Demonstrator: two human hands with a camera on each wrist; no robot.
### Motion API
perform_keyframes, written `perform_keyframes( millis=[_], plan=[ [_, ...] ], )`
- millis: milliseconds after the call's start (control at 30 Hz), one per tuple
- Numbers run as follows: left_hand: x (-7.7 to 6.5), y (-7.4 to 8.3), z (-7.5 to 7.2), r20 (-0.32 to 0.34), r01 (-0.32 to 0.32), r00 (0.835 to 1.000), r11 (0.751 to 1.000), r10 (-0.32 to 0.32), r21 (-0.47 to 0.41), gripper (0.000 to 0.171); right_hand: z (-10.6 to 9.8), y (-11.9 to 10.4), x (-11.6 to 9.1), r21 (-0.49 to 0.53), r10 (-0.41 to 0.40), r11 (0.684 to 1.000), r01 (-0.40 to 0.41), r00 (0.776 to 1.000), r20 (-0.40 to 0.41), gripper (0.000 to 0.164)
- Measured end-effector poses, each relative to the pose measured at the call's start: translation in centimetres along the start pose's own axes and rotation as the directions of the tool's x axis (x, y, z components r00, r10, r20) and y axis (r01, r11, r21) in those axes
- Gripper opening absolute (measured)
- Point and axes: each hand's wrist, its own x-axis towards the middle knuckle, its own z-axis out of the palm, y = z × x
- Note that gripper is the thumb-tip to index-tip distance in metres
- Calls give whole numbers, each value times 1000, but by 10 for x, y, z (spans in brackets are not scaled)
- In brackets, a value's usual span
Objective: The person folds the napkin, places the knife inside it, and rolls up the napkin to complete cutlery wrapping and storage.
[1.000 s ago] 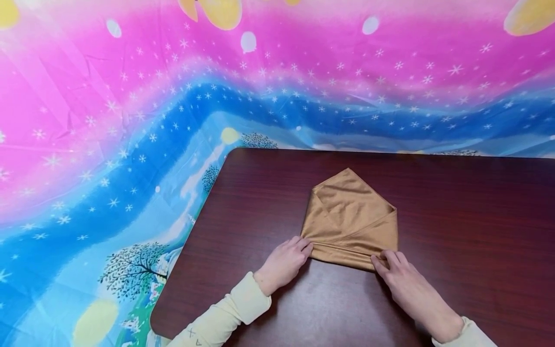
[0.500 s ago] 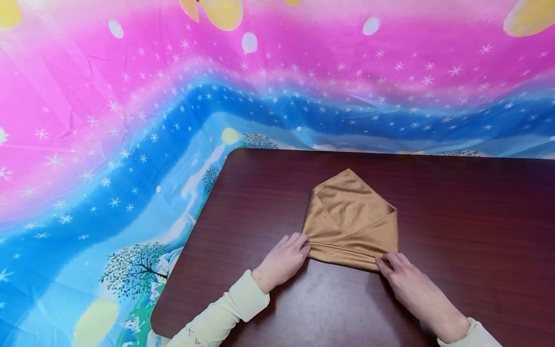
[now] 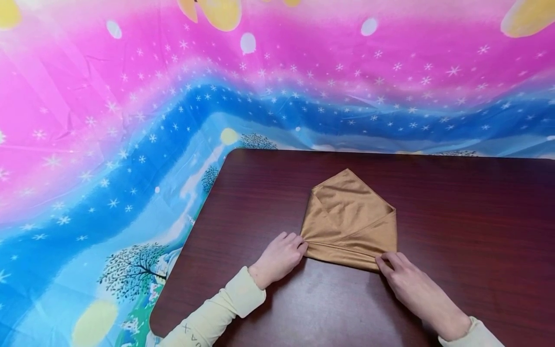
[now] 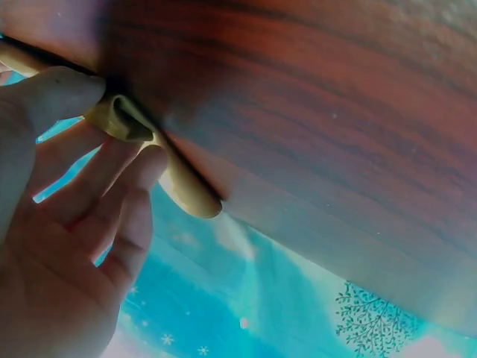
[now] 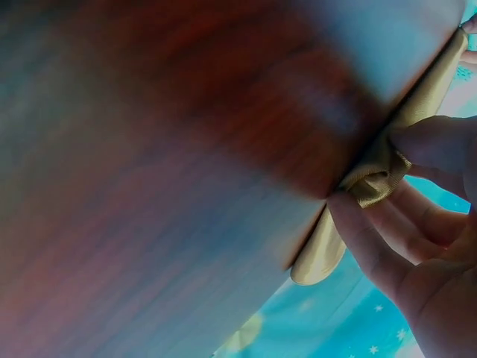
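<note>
A golden-brown satin cloth (image 3: pixel 351 212) lies on the dark wooden table, folded to a point at its far end. Its near edge is rolled into a narrow band (image 3: pixel 340 254). My left hand (image 3: pixel 279 258) pinches the left end of that band between thumb and fingers; in the left wrist view the rolled end of the cloth (image 4: pixel 119 123) shows as a small coil by the fingertips. At the right end, my right hand (image 3: pixel 412 289) grips the band the same way, and the right wrist view shows its coiled end (image 5: pixel 376 183) between thumb and fingers.
The brown table (image 3: pixel 243 202) has a rounded corner at the far left and another at the near left. Behind it and along its left side hangs a pink and blue printed backdrop (image 3: pixel 277 96) with snowflakes and trees.
My left hand has shifted slightly left along the near edge, its fingers now right at the band's end. My right hand has edged a little to the right. The cloth keeps its shape.
</note>
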Motion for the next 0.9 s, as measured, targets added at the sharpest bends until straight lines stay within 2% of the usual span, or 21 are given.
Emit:
perform_keyframes(
  millis=[233,500,633,733,900],
  plan=[
    [1,0,0,8,37,999,999,-37,-6,10,0,2,0,12,-1,1000,1,1000,2,35],
    [0,-3,0,8,60,998,995,-60,-78,11,4,7,-2,44,31,999,-32,999,28,34],
    [0,-6,1,32,80,997,988,-76,-130,14,4,7,-2,55,67,996,-69,997,43,35],
    [0,-10,2,69,115,992,967,-102,-229,15,4,7,-1,59,96,993,-99,994,57,35],
    [2,-17,2,151,184,980,892,-132,-412,20,5,8,0,64,122,990,-126,990,71,33]
  ],
)
